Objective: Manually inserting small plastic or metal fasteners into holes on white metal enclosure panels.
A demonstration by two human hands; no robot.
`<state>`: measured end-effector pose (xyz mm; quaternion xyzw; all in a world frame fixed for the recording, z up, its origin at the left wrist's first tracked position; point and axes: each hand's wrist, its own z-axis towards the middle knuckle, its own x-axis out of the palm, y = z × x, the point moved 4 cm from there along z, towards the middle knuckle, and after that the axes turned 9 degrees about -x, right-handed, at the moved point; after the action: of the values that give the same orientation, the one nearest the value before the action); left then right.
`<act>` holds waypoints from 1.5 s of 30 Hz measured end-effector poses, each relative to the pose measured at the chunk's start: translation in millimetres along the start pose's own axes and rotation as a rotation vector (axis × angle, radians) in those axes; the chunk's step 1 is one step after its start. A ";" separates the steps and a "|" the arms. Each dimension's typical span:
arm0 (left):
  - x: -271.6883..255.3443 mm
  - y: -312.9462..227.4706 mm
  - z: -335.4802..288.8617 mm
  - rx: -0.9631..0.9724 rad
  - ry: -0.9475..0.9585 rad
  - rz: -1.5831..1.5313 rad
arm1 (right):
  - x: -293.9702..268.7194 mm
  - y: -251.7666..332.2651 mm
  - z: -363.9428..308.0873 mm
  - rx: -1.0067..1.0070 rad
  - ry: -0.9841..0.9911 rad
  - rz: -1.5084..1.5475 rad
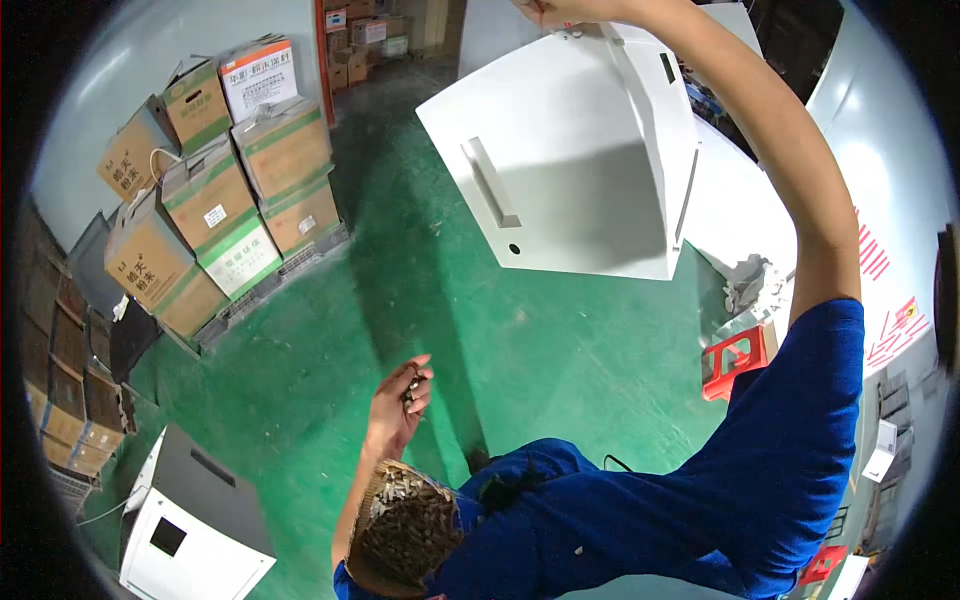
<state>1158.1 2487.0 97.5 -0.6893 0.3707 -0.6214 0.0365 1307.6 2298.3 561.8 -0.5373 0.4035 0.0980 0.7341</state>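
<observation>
My left hand (396, 408) is raised in front of my body, fingers curled around a few small dark and shiny pieces. In the crook of that arm rests an open cardboard box (372, 500) filled with many small brownish and pale pieces, too small to name. My right arm reaches far up and forward. At the top edge of the view, my right hand (568, 10) is partly cut off, its fingers pinched together at the upper edge of a white sheet-metal housing (570, 130). The housing has a long recessed slot and a small round hole; what those fingers pinch is hidden.
Stacked cartons (245, 185) stand on a pallet at the left, with more boxes at the far left rim. A white and grey cabinet (200, 520) is at the lower left. A red plastic stool (735, 362) stands on the green floor (560, 350) at the right.
</observation>
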 end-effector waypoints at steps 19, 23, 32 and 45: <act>-1.0 -3.9 -13.1 -0.013 -0.040 0.162 | 10.9 24.4 3.4 -0.180 -0.009 -0.439; -13.4 -10.5 -8.6 -0.087 0.013 0.345 | 26.2 28.8 3.3 -0.246 -0.122 -0.494; -14.4 -2.2 -12.6 0.018 0.012 0.225 | 44.5 19.1 -6.4 -0.011 -0.032 -0.879; -35.6 1.8 -26.3 0.214 -0.341 0.020 | 185.9 358.0 83.6 -0.550 -0.529 1.010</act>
<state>1135.8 2516.3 72.9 -0.7729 0.2979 -0.5312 0.1778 1263.4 2461.4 186.0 -0.4072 0.3721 0.6622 0.5071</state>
